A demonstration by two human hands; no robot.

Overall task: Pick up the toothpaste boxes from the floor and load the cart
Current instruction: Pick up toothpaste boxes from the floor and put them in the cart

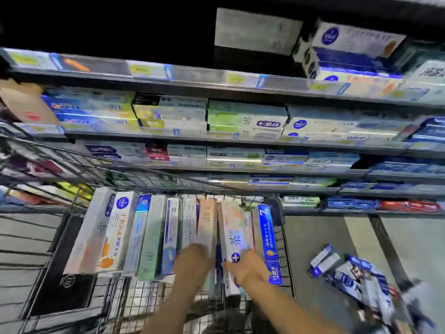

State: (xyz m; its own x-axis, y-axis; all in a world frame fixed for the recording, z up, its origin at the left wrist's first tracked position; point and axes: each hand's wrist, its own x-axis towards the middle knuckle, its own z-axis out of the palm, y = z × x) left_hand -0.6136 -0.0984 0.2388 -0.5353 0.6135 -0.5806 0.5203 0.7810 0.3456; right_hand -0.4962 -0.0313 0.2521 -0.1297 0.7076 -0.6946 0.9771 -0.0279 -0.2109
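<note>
I was in the loading step, not the picking one: both of my hands were down in the cart [286,251], working on the row of toothpaste boxes [134,235] that stood on edge side by side across the basket. My left hand [192,260] was pressed against the near end of a pale box with a barcode [207,222]; the blur kept me from seeing whether the fingers were curled round it or lying flat, so I cannot tell its grip. My right hand [248,267] sat just beside it, on the near end of the white box with the purple disc [234,239], with the thumb stretched toward the left hand; the fingers were hidden under the hand and I could not say if they clasped the box. Between the two hands ran a narrow dark gap in the row, and I judged I was squaring or parting the boxes there to seat one. Right of my right hand stood a blue box [268,239] against the cart's wire side.

More boxes still lay in a loose heap on the floor [313,237], off to the right of my right hand and outside the cart: the blue and white boxes [349,271], tumbled at angles. The job looked well along but unfinished. The next move, as I read it, called for freeing a hand, reaching down and right to that heap, and bringing a box back on edge so it would slot into the row.
</note>
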